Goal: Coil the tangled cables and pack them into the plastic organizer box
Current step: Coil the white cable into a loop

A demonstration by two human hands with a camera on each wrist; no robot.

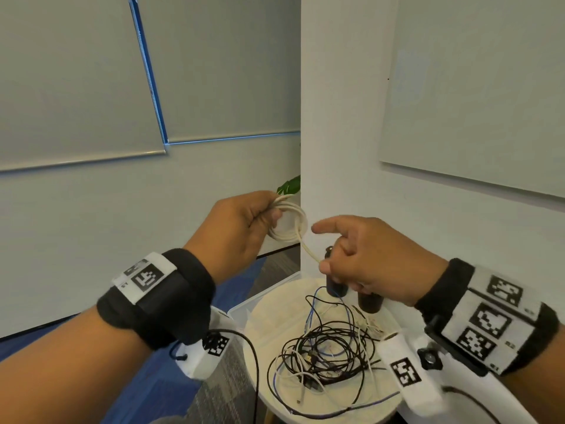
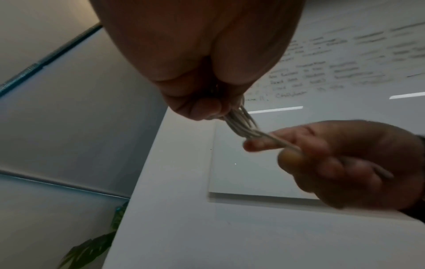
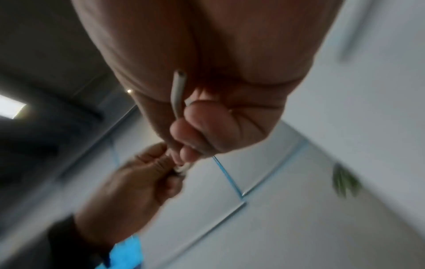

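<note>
Two hands raised, left hand (image 1: 241, 228) gripping white cable coil (image 1: 290, 223), right hand (image 1: 370, 258) pinching its tail

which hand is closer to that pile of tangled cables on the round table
Right. The right hand hangs just above the far edge of the tangled cables; the left hand is higher and off to the left.

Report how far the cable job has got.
Done: the white cable is mostly looped, held by the left hand. In hand: the right hand pinches its loose tail. Left: the tangled cables on the round table; none look packed yet.
</note>
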